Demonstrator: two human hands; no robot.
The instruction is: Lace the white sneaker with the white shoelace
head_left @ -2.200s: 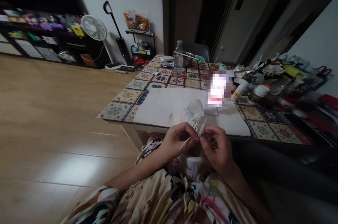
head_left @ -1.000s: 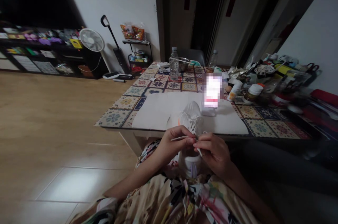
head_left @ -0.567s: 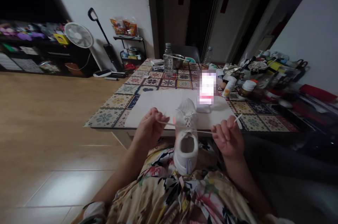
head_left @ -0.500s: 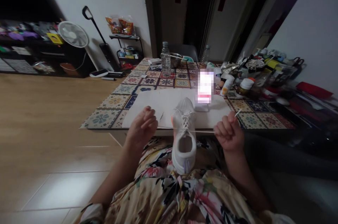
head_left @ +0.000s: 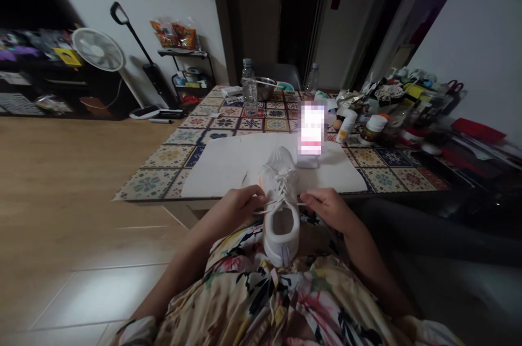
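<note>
Squarely, white sneaker (head_left: pixel 281 232) between both hands (head_left: pixel 238 209) (head_left: pixel 326 207)

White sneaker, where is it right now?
In the head view, the white sneaker sits on the lap between the left hand and right hand, toe toward the white sheet.

— The sneaker (head_left: pixel 281 234)?
— Matt white fabric, its lace (head_left: pixel 281 196) smooth.
— The sheet (head_left: pixel 228 164) behind it?
— Matt white paper.
— At twelve o'clock?
— A shiny metal bowl (head_left: pixel 265 88) beside a clear plastic bottle (head_left: pixel 249 90).
— And nine o'clock?
— Glossy wood-look flooring (head_left: pixel 81 183).
</note>
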